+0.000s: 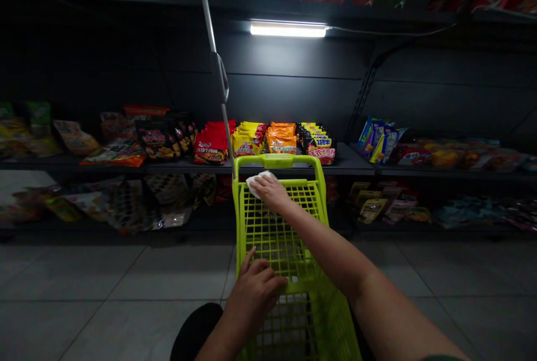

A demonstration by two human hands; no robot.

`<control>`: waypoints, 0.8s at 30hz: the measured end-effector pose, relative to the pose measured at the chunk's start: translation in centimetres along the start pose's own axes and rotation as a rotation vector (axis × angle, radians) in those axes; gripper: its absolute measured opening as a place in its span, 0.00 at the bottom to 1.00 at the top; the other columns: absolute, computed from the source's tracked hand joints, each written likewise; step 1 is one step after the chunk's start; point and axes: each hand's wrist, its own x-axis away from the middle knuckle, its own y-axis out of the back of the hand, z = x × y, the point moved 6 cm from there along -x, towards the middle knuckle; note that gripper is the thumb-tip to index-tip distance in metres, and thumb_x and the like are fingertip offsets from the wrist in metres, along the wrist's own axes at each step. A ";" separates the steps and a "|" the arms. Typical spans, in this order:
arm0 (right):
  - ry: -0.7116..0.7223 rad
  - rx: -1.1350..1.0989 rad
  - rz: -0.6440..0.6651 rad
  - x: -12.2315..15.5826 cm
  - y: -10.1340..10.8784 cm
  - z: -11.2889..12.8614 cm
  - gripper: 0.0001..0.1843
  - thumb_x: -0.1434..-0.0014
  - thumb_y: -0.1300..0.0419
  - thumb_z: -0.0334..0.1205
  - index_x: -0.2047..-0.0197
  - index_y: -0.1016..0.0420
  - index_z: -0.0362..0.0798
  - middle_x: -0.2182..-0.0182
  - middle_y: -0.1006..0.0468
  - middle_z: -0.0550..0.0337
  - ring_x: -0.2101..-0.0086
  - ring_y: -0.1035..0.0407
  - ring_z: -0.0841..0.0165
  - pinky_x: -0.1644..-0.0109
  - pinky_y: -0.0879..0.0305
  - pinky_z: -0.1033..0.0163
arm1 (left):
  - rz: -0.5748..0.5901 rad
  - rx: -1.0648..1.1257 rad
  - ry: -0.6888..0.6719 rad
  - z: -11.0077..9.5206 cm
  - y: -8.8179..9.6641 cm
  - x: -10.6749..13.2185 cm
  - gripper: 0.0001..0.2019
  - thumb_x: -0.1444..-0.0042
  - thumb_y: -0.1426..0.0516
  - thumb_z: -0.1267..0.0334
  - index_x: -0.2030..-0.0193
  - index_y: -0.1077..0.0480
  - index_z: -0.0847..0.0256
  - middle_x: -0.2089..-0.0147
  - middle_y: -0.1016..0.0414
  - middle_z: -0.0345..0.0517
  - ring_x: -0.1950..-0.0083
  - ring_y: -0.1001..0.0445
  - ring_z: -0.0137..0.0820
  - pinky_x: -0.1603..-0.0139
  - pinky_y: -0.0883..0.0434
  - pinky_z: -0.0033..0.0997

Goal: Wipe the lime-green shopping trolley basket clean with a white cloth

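Left hand (257, 295), right hand (272, 192) and both forearms (329, 249) bare; a dark greenish sleeve edge (444, 358) high on the right arm (398, 310); black cloth (196, 330) over a rounded knee (203, 316)

The basket (322, 190) stands before me, a cloth (253, 183) at its far left, snack packets (282, 140) on the shelf (351, 163) behind.
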 end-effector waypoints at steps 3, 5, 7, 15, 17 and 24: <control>-0.151 0.053 0.026 2.1 2.0 -4.5 0.16 0.32 0.42 0.38 0.42 0.24 0.55 0.45 0.22 0.55 0.48 0.33 0.59 0.45 0.38 0.57 | 0.026 0.011 0.017 -0.2 -0.2 -0.2 0.11 0.44 0.34 0.62 0.55 0.24 0.44 0.68 0.22 0.30 0.56 0.27 0.32 0.23 0.62 0.51; -0.237 0.082 0.074 3.7 3.4 -7.3 0.14 0.33 0.40 0.39 0.46 0.22 0.54 0.49 0.20 0.55 0.51 0.31 0.60 0.49 0.38 0.59 | 0.037 0.024 0.030 -0.3 -0.5 -0.3 0.10 0.44 0.34 0.62 0.56 0.24 0.44 0.69 0.22 0.30 0.56 0.27 0.32 0.23 0.65 0.52; -0.278 0.110 0.133 5.3 4.7 -9.6 0.14 0.34 0.39 0.38 0.47 0.21 0.54 0.49 0.20 0.55 0.51 0.31 0.61 0.51 0.39 0.61 | 0.050 0.044 0.040 -0.4 -0.9 -0.5 0.11 0.46 0.33 0.63 0.57 0.23 0.43 0.68 0.22 0.29 0.56 0.27 0.32 0.23 0.67 0.53; -0.511 0.336 0.340 10.2 10.1 -15.3 0.14 0.36 0.43 0.35 0.51 0.18 0.49 0.57 0.18 0.49 0.57 0.27 0.59 0.55 0.40 0.60 | 0.139 0.134 0.032 -0.2 -1.9 -1.0 0.14 0.48 0.31 0.63 0.55 0.23 0.42 0.65 0.20 0.30 0.53 0.27 0.33 0.24 0.66 0.60; -0.560 0.372 0.308 11.0 10.4 -14.9 0.14 0.35 0.44 0.34 0.51 0.19 0.47 0.57 0.19 0.46 0.56 0.26 0.58 0.54 0.39 0.60 | 0.141 0.150 0.037 -0.3 -1.9 -1.2 0.13 0.47 0.32 0.63 0.56 0.22 0.43 0.65 0.20 0.30 0.53 0.27 0.34 0.25 0.67 0.61; -0.580 0.066 0.232 13.4 8.7 -8.8 0.13 0.40 0.40 0.34 0.52 0.22 0.48 0.57 0.18 0.53 0.58 0.26 0.63 0.59 0.38 0.64 | 0.140 0.142 0.063 -0.2 -1.8 -0.9 0.15 0.50 0.30 0.65 0.57 0.22 0.42 0.66 0.20 0.29 0.52 0.26 0.35 0.25 0.69 0.63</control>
